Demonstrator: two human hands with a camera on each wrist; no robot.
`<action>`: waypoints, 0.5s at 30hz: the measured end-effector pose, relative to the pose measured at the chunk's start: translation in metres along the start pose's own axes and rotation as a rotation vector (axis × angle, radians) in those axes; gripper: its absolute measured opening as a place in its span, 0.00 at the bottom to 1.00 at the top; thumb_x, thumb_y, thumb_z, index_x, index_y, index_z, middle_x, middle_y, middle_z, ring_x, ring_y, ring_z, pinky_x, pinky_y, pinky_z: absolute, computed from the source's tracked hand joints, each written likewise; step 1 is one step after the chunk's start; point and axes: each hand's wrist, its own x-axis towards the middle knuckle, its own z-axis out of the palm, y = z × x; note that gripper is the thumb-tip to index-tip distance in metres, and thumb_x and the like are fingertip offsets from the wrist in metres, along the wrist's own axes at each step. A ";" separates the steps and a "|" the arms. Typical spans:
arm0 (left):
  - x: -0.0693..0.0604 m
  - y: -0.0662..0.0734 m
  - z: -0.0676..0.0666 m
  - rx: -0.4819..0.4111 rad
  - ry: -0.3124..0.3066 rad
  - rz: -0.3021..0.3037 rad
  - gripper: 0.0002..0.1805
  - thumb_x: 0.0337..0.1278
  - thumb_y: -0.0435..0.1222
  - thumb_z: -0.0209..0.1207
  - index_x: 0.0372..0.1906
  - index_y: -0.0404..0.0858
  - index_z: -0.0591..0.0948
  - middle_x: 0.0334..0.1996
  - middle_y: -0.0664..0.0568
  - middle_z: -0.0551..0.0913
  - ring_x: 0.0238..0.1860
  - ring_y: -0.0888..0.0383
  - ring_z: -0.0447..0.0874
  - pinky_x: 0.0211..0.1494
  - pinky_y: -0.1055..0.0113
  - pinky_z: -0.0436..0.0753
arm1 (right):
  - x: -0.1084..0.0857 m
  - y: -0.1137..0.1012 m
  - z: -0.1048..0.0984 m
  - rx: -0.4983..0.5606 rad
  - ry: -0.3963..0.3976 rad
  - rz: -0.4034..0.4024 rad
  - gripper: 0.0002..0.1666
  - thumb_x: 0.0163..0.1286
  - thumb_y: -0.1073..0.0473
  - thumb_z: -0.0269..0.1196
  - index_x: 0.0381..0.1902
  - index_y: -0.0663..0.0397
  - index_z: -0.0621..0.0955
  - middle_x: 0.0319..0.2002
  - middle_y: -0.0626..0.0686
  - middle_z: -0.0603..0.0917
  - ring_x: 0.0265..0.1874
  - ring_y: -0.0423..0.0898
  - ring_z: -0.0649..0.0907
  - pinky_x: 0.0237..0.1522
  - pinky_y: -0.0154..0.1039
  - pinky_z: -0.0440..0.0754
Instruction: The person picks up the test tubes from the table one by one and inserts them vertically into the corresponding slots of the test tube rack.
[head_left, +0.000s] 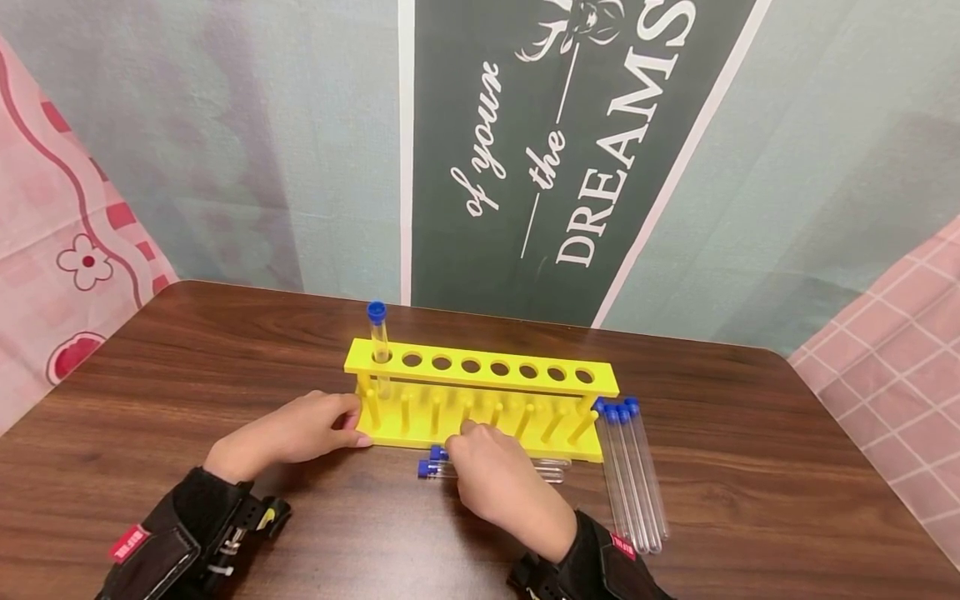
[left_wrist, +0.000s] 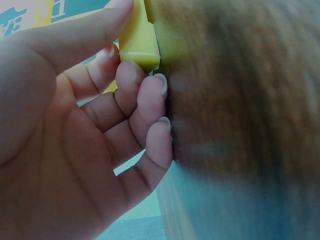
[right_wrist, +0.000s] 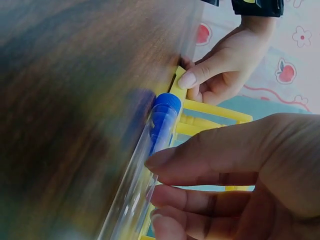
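Note:
A yellow test tube rack (head_left: 480,367) stands on the table, with one blue-capped test tube (head_left: 379,333) upright in its leftmost hole. My left hand (head_left: 315,427) grips the left end of the rack's base; the left wrist view shows the thumb over the yellow edge (left_wrist: 140,45) and the fingers bent beneath and beside it. In front of the rack lie two clear test tubes (head_left: 551,476) with blue caps. My right hand (head_left: 498,479) is over them, and in the right wrist view its thumb and fingertips touch the side of a tube (right_wrist: 131,200), slightly apart from one another.
Several more blue-capped test tubes (head_left: 633,475) lie side by side at the rack's right end. Behind the brown wooden table (head_left: 750,467) hangs a cloth with lettering (head_left: 555,167). Pink patterned cloth (head_left: 82,275) hangs on the left, pink checked cloth (head_left: 900,375) on the right.

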 end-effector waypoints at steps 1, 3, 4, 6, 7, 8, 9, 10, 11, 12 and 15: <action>0.000 0.000 0.000 0.000 -0.001 0.000 0.18 0.51 0.45 0.62 0.20 0.42 0.67 0.15 0.58 0.61 0.18 0.63 0.59 0.23 0.71 0.60 | 0.000 0.000 0.000 -0.002 -0.002 0.001 0.04 0.53 0.71 0.64 0.25 0.58 0.81 0.20 0.50 0.72 0.17 0.41 0.71 0.16 0.35 0.68; 0.000 0.000 0.000 -0.001 -0.003 0.000 0.18 0.51 0.45 0.62 0.20 0.42 0.67 0.15 0.58 0.61 0.18 0.63 0.59 0.23 0.71 0.60 | 0.000 0.000 0.001 -0.007 -0.004 0.004 0.04 0.53 0.71 0.64 0.26 0.58 0.82 0.19 0.50 0.72 0.17 0.41 0.71 0.16 0.35 0.68; 0.000 0.000 0.000 0.001 -0.003 0.002 0.18 0.51 0.45 0.62 0.20 0.42 0.67 0.15 0.58 0.61 0.18 0.63 0.59 0.23 0.71 0.60 | 0.000 -0.001 0.001 -0.009 -0.008 0.007 0.04 0.53 0.70 0.64 0.26 0.58 0.82 0.19 0.50 0.72 0.17 0.41 0.71 0.16 0.35 0.68; 0.000 0.000 0.000 -0.001 -0.005 0.003 0.18 0.51 0.45 0.62 0.20 0.42 0.67 0.15 0.58 0.61 0.18 0.63 0.60 0.23 0.71 0.60 | 0.000 -0.001 0.001 -0.013 -0.016 0.012 0.03 0.54 0.70 0.64 0.27 0.58 0.82 0.19 0.50 0.71 0.17 0.41 0.71 0.16 0.35 0.68; 0.000 -0.001 0.000 -0.002 -0.005 0.005 0.18 0.51 0.45 0.62 0.20 0.42 0.67 0.15 0.58 0.61 0.18 0.63 0.60 0.23 0.71 0.60 | -0.001 -0.001 0.001 -0.015 -0.020 0.014 0.03 0.54 0.69 0.64 0.27 0.57 0.82 0.19 0.50 0.71 0.17 0.41 0.70 0.16 0.35 0.67; 0.001 -0.001 0.000 -0.003 -0.005 0.005 0.18 0.51 0.45 0.62 0.20 0.42 0.67 0.15 0.58 0.61 0.18 0.63 0.60 0.22 0.71 0.60 | -0.001 -0.002 0.001 -0.018 -0.023 0.016 0.03 0.54 0.69 0.64 0.27 0.57 0.82 0.19 0.50 0.71 0.17 0.41 0.70 0.16 0.35 0.67; 0.001 -0.001 0.000 -0.003 -0.005 0.006 0.18 0.51 0.45 0.62 0.20 0.42 0.67 0.15 0.58 0.61 0.18 0.63 0.60 0.22 0.71 0.60 | -0.001 -0.002 0.000 -0.020 -0.027 0.018 0.03 0.54 0.69 0.64 0.26 0.57 0.81 0.19 0.50 0.71 0.17 0.41 0.70 0.16 0.36 0.67; 0.001 -0.001 0.000 -0.003 -0.004 0.006 0.18 0.51 0.45 0.62 0.20 0.42 0.67 0.15 0.58 0.61 0.18 0.63 0.60 0.22 0.71 0.60 | -0.001 -0.002 0.001 -0.023 -0.027 0.019 0.03 0.54 0.69 0.64 0.26 0.57 0.81 0.19 0.50 0.71 0.17 0.41 0.70 0.16 0.36 0.67; 0.001 -0.001 0.000 -0.004 -0.004 0.005 0.18 0.51 0.45 0.62 0.20 0.42 0.67 0.15 0.58 0.61 0.18 0.63 0.59 0.22 0.71 0.60 | -0.001 -0.002 0.001 -0.026 -0.027 0.019 0.03 0.54 0.69 0.63 0.26 0.57 0.81 0.19 0.50 0.71 0.17 0.42 0.70 0.16 0.36 0.67; 0.000 -0.001 0.000 -0.006 -0.003 0.004 0.18 0.51 0.45 0.63 0.20 0.42 0.67 0.15 0.58 0.61 0.18 0.63 0.59 0.22 0.71 0.60 | -0.002 -0.003 0.001 -0.030 -0.027 0.019 0.03 0.54 0.69 0.63 0.25 0.57 0.81 0.19 0.50 0.71 0.17 0.42 0.70 0.16 0.37 0.67; 0.000 -0.001 0.000 -0.011 -0.004 0.000 0.18 0.51 0.45 0.63 0.20 0.42 0.67 0.15 0.58 0.61 0.18 0.63 0.59 0.22 0.71 0.60 | -0.002 -0.003 0.002 -0.043 -0.020 0.014 0.03 0.53 0.69 0.63 0.24 0.56 0.81 0.20 0.50 0.71 0.17 0.42 0.71 0.15 0.38 0.68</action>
